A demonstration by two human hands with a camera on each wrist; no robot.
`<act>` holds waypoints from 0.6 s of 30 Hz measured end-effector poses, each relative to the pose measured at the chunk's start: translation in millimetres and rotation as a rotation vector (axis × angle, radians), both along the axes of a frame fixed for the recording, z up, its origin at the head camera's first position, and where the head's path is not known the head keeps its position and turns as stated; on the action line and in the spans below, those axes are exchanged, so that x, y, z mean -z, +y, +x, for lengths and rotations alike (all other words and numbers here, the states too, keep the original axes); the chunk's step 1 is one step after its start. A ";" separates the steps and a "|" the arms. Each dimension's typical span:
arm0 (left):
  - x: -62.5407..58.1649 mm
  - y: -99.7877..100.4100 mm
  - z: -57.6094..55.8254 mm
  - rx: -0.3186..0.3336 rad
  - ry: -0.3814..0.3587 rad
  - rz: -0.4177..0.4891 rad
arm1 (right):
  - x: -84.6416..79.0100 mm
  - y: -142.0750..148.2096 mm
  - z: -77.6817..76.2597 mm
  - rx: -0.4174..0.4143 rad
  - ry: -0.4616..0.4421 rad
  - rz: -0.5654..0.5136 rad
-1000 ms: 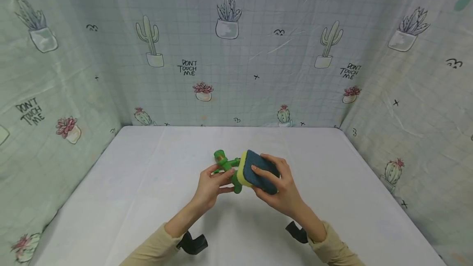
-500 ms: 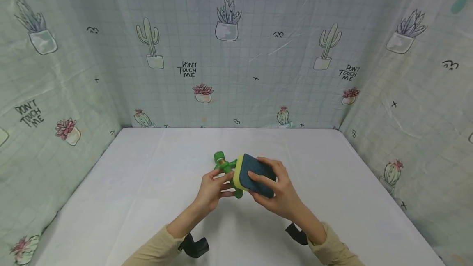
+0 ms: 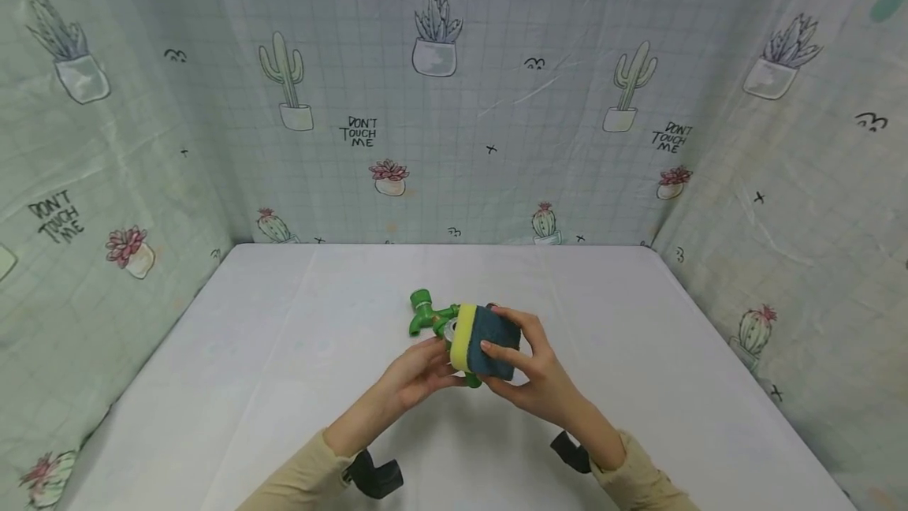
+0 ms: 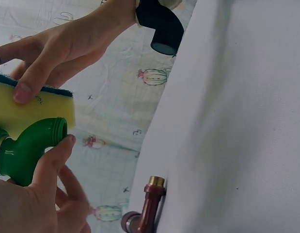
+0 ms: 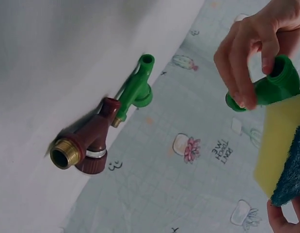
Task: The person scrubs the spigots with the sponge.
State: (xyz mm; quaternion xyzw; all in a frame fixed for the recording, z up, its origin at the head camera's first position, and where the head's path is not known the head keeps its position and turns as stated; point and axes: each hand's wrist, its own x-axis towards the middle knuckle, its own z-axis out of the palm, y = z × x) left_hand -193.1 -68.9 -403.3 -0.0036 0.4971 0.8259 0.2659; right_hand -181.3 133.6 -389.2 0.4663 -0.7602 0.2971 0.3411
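My left hand (image 3: pixel 418 373) holds a green plastic tap (image 4: pixel 31 148), thumb near its threaded open end in the left wrist view. The fingers of my right hand (image 3: pixel 535 373) grip a sponge (image 3: pixel 485 341), yellow with a dark blue scouring side. The sponge's yellow side faces the tap and appears to touch it; in the head view it hides much of the tap. Behind the hands, a second green tap (image 5: pixel 138 85) lies on the table. Beside it lies a brown tap (image 5: pixel 84 141) with a brass threaded end, mostly hidden behind the sponge in the head view.
The white table (image 3: pixel 284 322) spreads around the hands. Cactus-print cloth (image 3: pixel 496 117) hangs at the back and both sides. Black curved pieces (image 3: pixel 376 478) sit at each wrist.
My left hand has turned and shifted slightly right with the tap, exposing more of the green tap behind. The sponge has turned, showing more of its yellow edge in the head view.
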 end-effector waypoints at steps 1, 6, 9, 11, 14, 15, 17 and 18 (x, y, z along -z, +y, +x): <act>-0.8 0.2 0.6 0.010 -0.015 0.010 | -0.7 0.5 -0.3 -0.006 0.016 0.006; -6.5 1.2 1.8 0.002 -0.083 0.054 | -4.5 3.2 -1.5 0.002 0.077 0.026; -9.2 1.8 0.6 -0.014 -0.086 0.091 | -4.6 3.9 -1.1 0.023 0.103 0.031; -10.7 1.9 -0.1 -0.025 -0.081 0.119 | -3.2 4.2 0.0 0.042 0.111 0.032; -12.2 1.4 -0.4 -0.051 -0.089 0.157 | 0.1 4.9 2.2 0.068 0.112 0.035; -12.6 1.2 -0.5 -0.061 -0.092 0.159 | 1.3 5.4 2.9 0.074 0.113 0.036; -13.9 0.6 -0.3 -0.078 -0.101 0.171 | 3.5 6.5 4.5 0.092 0.105 0.044; -14.7 0.3 0.0 -0.088 -0.107 0.175 | 4.4 7.0 5.2 0.102 0.098 0.049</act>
